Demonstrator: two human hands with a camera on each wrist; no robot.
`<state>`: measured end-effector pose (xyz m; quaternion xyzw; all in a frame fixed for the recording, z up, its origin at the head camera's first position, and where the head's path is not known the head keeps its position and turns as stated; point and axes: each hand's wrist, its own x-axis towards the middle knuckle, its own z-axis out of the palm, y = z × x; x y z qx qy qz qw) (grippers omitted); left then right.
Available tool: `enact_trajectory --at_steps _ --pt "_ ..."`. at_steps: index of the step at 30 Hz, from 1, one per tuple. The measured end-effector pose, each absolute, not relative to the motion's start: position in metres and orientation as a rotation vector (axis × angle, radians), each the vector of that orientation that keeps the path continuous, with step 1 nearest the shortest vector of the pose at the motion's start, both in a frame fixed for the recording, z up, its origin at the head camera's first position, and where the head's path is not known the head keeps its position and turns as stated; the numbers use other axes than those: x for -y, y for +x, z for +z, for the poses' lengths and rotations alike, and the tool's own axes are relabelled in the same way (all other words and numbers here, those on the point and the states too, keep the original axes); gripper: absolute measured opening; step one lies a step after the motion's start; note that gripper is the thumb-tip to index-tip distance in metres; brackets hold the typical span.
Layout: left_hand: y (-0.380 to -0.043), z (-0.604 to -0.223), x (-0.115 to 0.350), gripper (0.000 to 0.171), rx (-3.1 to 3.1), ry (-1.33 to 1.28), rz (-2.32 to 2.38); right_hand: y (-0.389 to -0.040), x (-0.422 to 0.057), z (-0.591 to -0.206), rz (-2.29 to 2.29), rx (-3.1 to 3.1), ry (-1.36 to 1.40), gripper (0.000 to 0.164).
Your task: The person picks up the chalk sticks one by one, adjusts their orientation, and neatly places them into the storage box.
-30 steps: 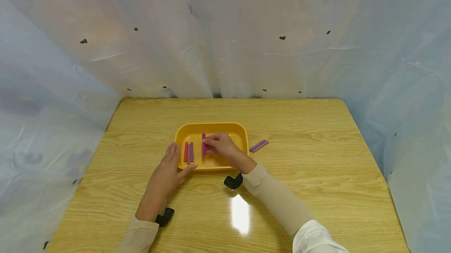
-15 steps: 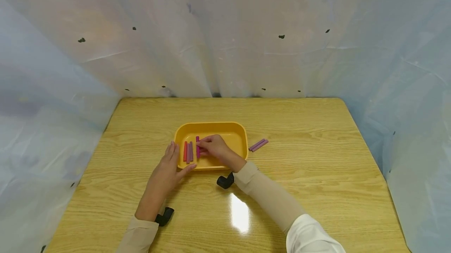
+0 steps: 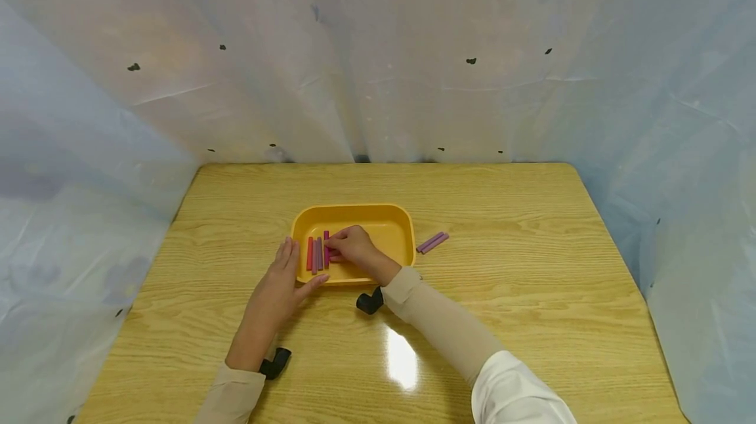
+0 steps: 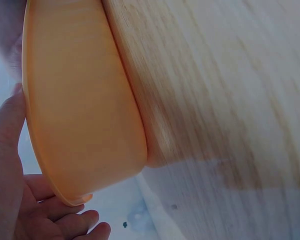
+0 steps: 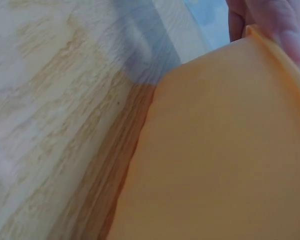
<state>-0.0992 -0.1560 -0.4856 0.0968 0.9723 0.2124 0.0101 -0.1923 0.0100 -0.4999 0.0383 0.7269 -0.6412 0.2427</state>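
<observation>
A yellow tray (image 3: 386,233) lies near the middle of the table. My right hand (image 3: 357,247) reaches into it and pinches a magenta stick (image 3: 327,236), which stands lengthwise toward me close beside other sticks. Left of it lie a red stick (image 3: 310,253) and two mauve sticks (image 3: 317,256), side by side. At the tray's left end rests my left hand (image 3: 279,286), fingers straight along the left rim and thumb stretched over the near rim. Both wrist views mostly show the tray's outer wall (image 4: 80,110); the sticks are hidden there.
Two mauve sticks (image 3: 433,242) lie aslant on the table (image 3: 520,293) just right of the tray. A black angled piece sits by each wrist, one at the left (image 3: 275,363) and one at the right (image 3: 369,301). Plastic sheeting (image 3: 378,83) surrounds the table.
My right hand has moved left with the magenta stick, bringing it from the tray's middle to beside the mauve sticks. My left hand has stayed at the rim.
</observation>
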Motion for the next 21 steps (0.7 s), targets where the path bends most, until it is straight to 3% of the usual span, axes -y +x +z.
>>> enact_trajectory --at_steps 21 --pt "-0.0995 -0.4831 0.155 0.102 -3.038 0.314 0.671 -0.1923 -0.0072 -0.5013 -1.685 -2.079 0.087 0.018"
